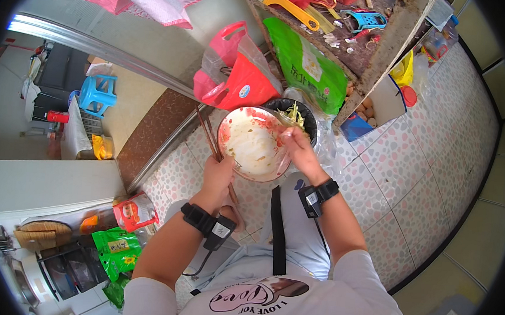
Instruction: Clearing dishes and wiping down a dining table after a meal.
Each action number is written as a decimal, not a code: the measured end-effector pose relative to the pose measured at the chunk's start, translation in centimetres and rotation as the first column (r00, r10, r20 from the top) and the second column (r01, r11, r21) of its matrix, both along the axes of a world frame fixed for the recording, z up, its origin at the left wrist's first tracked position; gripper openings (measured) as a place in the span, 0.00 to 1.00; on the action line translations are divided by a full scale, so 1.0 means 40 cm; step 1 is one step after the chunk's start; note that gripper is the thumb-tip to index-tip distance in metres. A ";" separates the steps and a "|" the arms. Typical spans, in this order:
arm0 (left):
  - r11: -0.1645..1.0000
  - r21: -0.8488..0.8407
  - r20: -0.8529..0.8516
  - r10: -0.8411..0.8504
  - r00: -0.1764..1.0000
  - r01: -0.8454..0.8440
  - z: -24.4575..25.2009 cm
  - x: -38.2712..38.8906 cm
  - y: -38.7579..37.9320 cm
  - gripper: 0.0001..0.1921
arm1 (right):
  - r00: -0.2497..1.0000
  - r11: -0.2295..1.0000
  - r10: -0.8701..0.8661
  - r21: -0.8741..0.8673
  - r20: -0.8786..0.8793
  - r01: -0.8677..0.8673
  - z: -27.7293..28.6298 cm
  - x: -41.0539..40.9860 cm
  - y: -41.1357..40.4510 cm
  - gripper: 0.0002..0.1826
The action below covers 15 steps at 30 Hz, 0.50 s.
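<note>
A round bowl [253, 142] with a white inside and red patches along its wall is tilted in front of me. My left hand [218, 175] grips its lower left rim and also holds long brown chopsticks [210, 132], which slant past the bowl's left side. At the right rim, my right hand [301, 154] has its fingers pinched together; a thin blurred patch by the fingertips is unclear. Behind the bowl stands a bin lined with a black bag [311, 117], partly hidden, with pale green vegetable scraps [295, 114] in it.
Red and pink plastic bags [240, 77] and a green printed bag [309, 67] crowd behind the bin. A worn shelf unit [372, 73] rises at the upper right, beside a box of eggs [383, 103]. Left lies a raised door sill [165, 145]; tiled floor [410, 168] extends right.
</note>
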<state>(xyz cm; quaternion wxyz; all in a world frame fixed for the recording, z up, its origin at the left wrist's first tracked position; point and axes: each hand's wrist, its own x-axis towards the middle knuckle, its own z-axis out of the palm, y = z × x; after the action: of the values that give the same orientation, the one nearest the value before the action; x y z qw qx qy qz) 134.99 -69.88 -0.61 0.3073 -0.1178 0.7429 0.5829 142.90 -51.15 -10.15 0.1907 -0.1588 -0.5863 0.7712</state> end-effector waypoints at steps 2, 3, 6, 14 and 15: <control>0.998 -0.062 -0.044 0.015 0.999 -0.018 -0.007 0.009 -0.002 0.08 | 0.989 0.995 0.102 0.006 0.104 -0.103 0.019 -0.002 -0.002 0.07; 0.998 -0.061 -0.045 0.015 0.999 -0.017 -0.008 0.017 0.002 0.08 | 0.989 0.995 0.101 0.007 0.104 -0.103 0.018 -0.003 0.004 0.07; 0.989 0.030 -0.077 0.149 0.986 -0.147 -0.001 0.036 0.008 0.01 | 0.951 0.953 -0.302 -0.013 0.061 0.303 0.006 0.015 0.050 0.04; 0.954 0.163 0.108 0.235 0.966 -0.250 0.003 0.018 -0.087 0.02 | 0.955 0.931 -0.281 -0.215 0.095 0.296 0.105 0.083 0.095 0.04; 0.956 0.163 0.112 0.228 0.967 -0.244 0.002 0.015 -0.104 0.02 | 0.956 0.924 -0.279 -0.245 0.088 0.292 0.114 0.082 0.105 0.04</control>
<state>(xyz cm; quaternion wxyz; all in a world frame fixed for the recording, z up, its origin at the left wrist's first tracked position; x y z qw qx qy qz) 135.59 -74.06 -0.54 0.2786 -0.2050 0.6543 0.6725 146.17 -46.94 -5.58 0.2638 -0.2855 -0.4573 0.7999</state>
